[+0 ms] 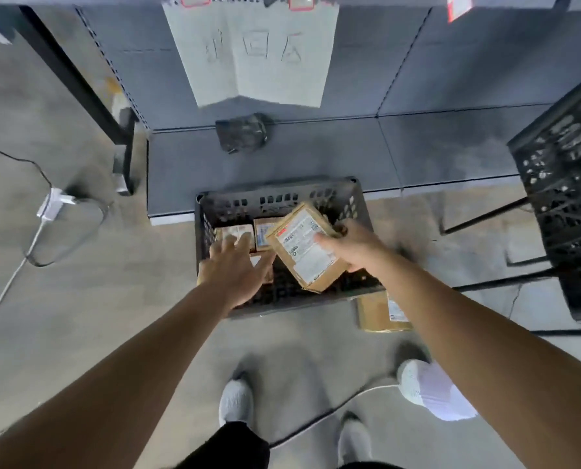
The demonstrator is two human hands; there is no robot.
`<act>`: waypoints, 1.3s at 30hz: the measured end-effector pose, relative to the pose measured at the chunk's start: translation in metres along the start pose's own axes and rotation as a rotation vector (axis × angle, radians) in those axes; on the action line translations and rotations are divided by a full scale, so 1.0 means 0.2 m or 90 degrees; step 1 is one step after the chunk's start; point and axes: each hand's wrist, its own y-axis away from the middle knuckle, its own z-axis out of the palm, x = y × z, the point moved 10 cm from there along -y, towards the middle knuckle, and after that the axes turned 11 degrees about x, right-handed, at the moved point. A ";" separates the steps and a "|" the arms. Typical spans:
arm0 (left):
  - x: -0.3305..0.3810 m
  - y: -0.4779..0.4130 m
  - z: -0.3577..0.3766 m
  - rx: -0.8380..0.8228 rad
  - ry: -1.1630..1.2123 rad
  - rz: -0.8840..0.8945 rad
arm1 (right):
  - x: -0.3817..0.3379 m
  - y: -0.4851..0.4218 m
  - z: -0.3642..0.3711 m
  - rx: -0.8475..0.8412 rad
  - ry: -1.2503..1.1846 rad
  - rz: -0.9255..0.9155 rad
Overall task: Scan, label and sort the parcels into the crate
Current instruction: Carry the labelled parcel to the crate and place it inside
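The right hand [353,245] grips a box [304,247] over the crate [282,197], parcels [235,231] lying inside; left hand [238,267] spread open above them. One carton [373,313] on the floor [113,316], grey shelf [316,154] behind.

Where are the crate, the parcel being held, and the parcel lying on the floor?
crate [275,191]: head view, far wall.
held parcel [304,247]: head view, white label.
floor parcel [372,313]: head view, bare cardboard.
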 end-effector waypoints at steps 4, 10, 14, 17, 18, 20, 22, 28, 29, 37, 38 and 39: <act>-0.02 -0.26 0.37 0.009 0.005 -0.007 | 0.20 -0.37 0.26 -0.024 0.062 -0.031; -0.02 -0.56 0.82 -0.011 -0.021 0.028 | 0.37 -0.78 0.55 -0.039 0.209 -0.103; -0.03 -0.70 1.00 -0.023 -0.042 0.048 | 0.39 -0.94 0.74 -0.074 0.320 -0.164; -0.03 -0.77 1.11 -0.035 -0.074 0.072 | 0.39 -1.03 0.87 -0.102 0.364 -0.185; -0.04 -0.80 1.13 -0.031 -0.089 0.080 | 0.39 -1.06 0.92 -0.111 0.368 -0.191; -0.04 -0.83 1.17 -0.036 -0.113 0.094 | 0.39 -1.11 0.99 -0.131 0.371 -0.197; -0.04 -0.84 1.21 -0.045 -0.123 0.101 | 0.37 -1.13 1.06 -0.147 0.382 -0.212; -0.08 -0.83 1.31 -0.084 -0.142 0.106 | 0.36 -1.14 1.10 -0.148 0.398 -0.206; -0.09 -0.83 1.32 -0.086 -0.147 0.110 | 0.38 -1.15 1.10 -0.127 0.392 -0.197; -0.12 -0.85 1.34 -0.091 -0.123 0.103 | 0.49 -1.22 1.05 0.027 0.379 -0.078; -0.11 -0.85 1.34 -0.094 -0.121 0.106 | 0.50 -1.23 1.04 0.033 0.379 -0.067; -0.10 -0.85 1.34 -0.098 -0.117 0.109 | 0.52 -1.23 1.03 0.037 0.374 -0.054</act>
